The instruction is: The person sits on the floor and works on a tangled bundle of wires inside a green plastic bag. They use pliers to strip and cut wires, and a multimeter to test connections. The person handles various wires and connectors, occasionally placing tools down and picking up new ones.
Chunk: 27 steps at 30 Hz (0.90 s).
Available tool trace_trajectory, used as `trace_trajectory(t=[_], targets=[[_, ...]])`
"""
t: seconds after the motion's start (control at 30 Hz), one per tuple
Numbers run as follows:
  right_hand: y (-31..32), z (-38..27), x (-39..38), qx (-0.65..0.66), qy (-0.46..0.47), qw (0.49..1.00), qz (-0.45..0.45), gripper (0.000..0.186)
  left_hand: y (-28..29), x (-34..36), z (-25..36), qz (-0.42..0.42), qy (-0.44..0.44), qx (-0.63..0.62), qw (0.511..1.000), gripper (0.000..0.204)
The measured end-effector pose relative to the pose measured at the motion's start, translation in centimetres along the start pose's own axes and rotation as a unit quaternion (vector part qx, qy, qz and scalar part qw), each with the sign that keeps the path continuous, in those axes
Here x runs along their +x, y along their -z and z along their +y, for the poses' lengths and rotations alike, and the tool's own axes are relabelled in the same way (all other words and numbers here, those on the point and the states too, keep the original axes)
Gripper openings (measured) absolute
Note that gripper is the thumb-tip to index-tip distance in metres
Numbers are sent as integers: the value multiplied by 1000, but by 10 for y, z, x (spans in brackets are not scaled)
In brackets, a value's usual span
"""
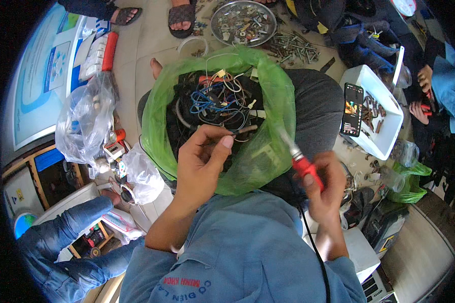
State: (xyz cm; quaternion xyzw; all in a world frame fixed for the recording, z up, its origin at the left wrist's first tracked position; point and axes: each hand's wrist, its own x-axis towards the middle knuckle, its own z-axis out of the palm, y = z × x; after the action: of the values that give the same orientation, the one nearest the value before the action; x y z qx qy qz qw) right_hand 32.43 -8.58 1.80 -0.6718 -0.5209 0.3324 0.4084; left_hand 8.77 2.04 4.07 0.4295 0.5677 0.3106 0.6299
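A green plastic bag [275, 166] lies wide open across my lap. Inside it is a tangle of wires [207, 98], blue, white and black, with small pale connectors. Over the bag my left hand [202, 159] is closed, thumb against fingers, pinching a thin wire [245, 132] near its end. To the right, my right hand [326, 184] is wrapped round the red handle of a soldering iron [306, 169], partly smeared by motion. Its pale metal tip points up and left at the bag's right side, apart from the wire. A black cord runs down over my shirt.
Ahead stands a metal tray [243, 22] of small hardware, beside loose bolts [293, 48]. A phone [352, 110] leans on a white bin [384, 108] of rusty parts at right. Clear plastic bags [86, 121] lie left. Other people sit close on both sides.
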Motion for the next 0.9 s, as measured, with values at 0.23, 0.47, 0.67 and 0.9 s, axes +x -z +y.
trace_trajectory(t=[0.23, 0.47, 0.67, 0.9], targets=[[-49, -2, -22, 303, -191, 922, -149, 25, 11, -12, -11, 50, -23, -62, 997, 12], [-60, -26, -9, 277, -175, 918, -224, 17, 8, -19, -12, 86, -66, -42, 993, 11], [-65, -35, -1, 292, -129, 931, -175, 16, 8, -25, -28, 54, -128, 132, 981, 8], [-66, -35, 5, 164, -123, 962, -178, 24, 6, -24, -27, 43, -165, 109, 979, 8]])
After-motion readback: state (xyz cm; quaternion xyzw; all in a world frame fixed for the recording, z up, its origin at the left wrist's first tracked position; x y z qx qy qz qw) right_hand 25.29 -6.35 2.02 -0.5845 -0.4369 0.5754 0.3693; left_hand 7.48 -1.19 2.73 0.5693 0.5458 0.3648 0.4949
